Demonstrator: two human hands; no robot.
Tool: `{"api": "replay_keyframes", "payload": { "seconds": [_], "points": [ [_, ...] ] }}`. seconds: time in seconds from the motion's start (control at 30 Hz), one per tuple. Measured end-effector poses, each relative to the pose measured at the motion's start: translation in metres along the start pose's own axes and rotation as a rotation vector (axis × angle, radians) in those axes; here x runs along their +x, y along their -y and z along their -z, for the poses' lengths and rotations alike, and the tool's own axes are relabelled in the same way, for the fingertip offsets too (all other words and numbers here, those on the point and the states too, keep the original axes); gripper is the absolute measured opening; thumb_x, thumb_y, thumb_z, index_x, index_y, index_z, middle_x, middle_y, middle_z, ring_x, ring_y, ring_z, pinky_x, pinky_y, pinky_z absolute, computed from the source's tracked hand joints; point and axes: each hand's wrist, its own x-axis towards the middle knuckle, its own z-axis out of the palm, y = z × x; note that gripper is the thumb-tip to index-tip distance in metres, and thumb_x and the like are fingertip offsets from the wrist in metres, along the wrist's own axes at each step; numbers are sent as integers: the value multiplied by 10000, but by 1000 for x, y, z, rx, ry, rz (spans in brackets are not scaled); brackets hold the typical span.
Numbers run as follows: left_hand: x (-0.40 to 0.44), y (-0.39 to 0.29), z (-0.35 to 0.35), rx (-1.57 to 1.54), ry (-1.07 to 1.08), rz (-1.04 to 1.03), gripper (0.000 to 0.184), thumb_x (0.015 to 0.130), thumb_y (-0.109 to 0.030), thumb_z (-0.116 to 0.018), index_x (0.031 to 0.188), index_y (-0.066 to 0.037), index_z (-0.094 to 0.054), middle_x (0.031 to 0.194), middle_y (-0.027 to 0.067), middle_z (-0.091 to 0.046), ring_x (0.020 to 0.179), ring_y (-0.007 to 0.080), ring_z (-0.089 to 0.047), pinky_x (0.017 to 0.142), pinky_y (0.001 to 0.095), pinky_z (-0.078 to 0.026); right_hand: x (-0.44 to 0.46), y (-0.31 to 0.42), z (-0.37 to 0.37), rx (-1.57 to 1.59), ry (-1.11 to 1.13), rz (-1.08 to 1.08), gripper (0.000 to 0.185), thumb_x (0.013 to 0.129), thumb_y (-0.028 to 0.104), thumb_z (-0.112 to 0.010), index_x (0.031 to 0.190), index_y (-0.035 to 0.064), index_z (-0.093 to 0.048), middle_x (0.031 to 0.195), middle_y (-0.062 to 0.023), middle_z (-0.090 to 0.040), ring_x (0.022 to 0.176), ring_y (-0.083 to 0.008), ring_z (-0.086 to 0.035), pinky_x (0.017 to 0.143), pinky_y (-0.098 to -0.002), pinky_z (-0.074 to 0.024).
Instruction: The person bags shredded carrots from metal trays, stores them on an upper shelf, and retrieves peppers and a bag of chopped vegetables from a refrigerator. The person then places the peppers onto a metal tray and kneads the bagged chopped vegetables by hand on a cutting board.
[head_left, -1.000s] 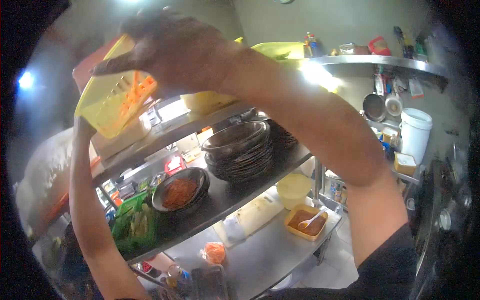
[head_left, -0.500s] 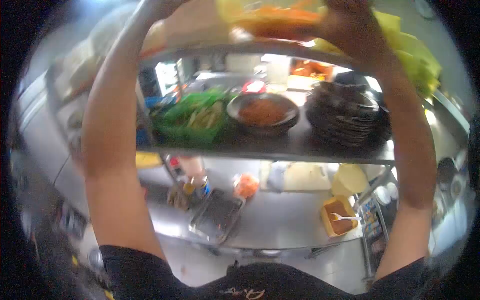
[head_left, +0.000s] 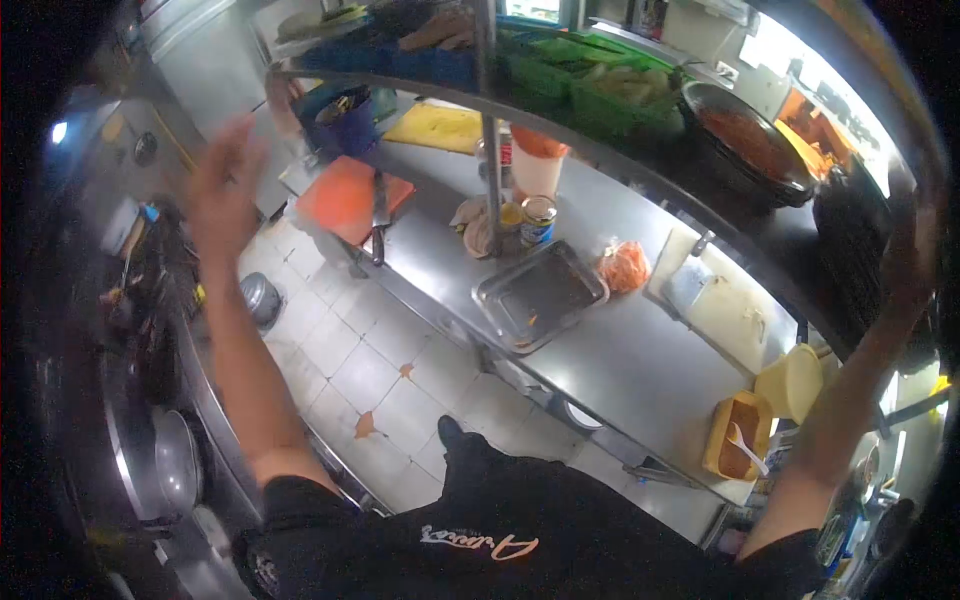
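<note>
Overhead, a steel shelf point(head_left: 620, 150) at the upper right of the frame carries a shadowed dark stack point(head_left: 850, 235) near a worker's right hand point(head_left: 918, 245); blur and darkness leave its grip, and any contact, unclear. Beside the stack sits a round black bowl point(head_left: 750, 140) filled with reddish food. The left hand point(head_left: 228, 175) is raised open at the upper left, nearest a flat orange board point(head_left: 350, 198) on which a dark-handled knife point(head_left: 380, 210) lies, its handle over the bench edge.

Counted are one bowl, one orange board and one knife; the stack's pieces are too dark to count.

Below, the steel bench point(head_left: 630, 350) holds one pale cutting board point(head_left: 735, 315), one clear rectangular tray point(head_left: 542, 295), one yellow tub point(head_left: 738, 436) with a white spoon point(head_left: 745, 450), one bag of orange food point(head_left: 624, 267) and one can point(head_left: 538, 218). The shelf and its upright post point(head_left: 489, 150) block part of the bench.
</note>
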Motion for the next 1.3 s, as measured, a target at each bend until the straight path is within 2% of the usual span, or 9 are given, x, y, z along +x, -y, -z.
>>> {"api": "replay_keyframes", "payload": {
  "seconds": [0.07,0.1,0.23,0.27,0.33,0.63,0.93,1.07,1.3],
  "points": [
    [-84,44,-15,95,123,132,326,867,-211,-585,1129,-17,-585,1031,135,-644,978,188,-589,844,326,-452,-49,73,-15,375,70,-477,599,734,374,-668,1215,55,-510,1232,-143,-508,1151,-261,-464,970,-406,-346],
    [-135,92,-36,-103,242,527,318,856,-212,-589,1095,-2,-597,1030,144,-643,958,228,-607,833,333,-458,-56,103,-25,450,221,-466,560,753,358,-673,1190,43,-520,1206,-129,-525,1120,-255,-486,953,-384,-365],
    [-329,159,-69,126,995,795,562,741,-388,-668,1153,-21,-559,1043,193,-625,966,324,-603,823,393,-470,-90,227,-100,1011,822,-911,508,752,265,-723,1189,79,-543,1133,-110,-558,1043,-220,-538,883,-338,-433],
    [-382,194,-71,-69,1146,618,645,714,-460,-676,1186,-41,-541,1039,180,-631,947,315,-611,821,381,-470,-103,252,-128,1035,1000,-840,530,779,338,-682,1211,72,-529,1152,-141,-555,1025,-266,-552,887,-355,-436],
    [-377,178,-51,-111,1407,964,664,703,-487,-680,1209,-84,-532,1049,139,-633,965,249,-608,823,360,-475,-123,299,-177,1026,1321,-623,555,800,418,-628,1209,58,-522,1160,-169,-551,1011,-319,-552,901,-385,-429],
    [-264,293,-22,-11,754,806,546,737,-250,-718,1194,-29,-517,1010,202,-629,753,280,-640,696,360,-503,-103,417,-321,1304,1388,-620,563,824,434,-583,1200,22,-512,1132,-180,-563,1022,-311,-543,866,-385,-429],
    [-146,353,-147,-326,642,551,504,768,-204,-688,1190,6,-509,1025,202,-620,809,247,-639,732,338,-490,7,326,-395,1103,723,-952,417,796,251,-657,1151,55,-563,1067,-132,-595,950,-233,-589,834,-337,-467],
    [-42,360,-139,-308,420,540,521,737,-164,-717,1181,12,-508,1030,191,-609,942,279,-596,795,373,-463,62,310,-448,1087,454,-694,424,747,171,-708,1133,61,-574,1053,-131,-595,950,-256,-585,825,-330,-468],
    [191,351,-130,-61,-131,-345,627,664,-174,-765,1228,-92,-505,1252,179,-481,1157,357,-455,955,430,-382,147,313,-518,817,255,-416,433,703,134,-732,1105,59,-589,1061,-149,-576,964,-290,-574,838,-349,-463]
  ]
}}
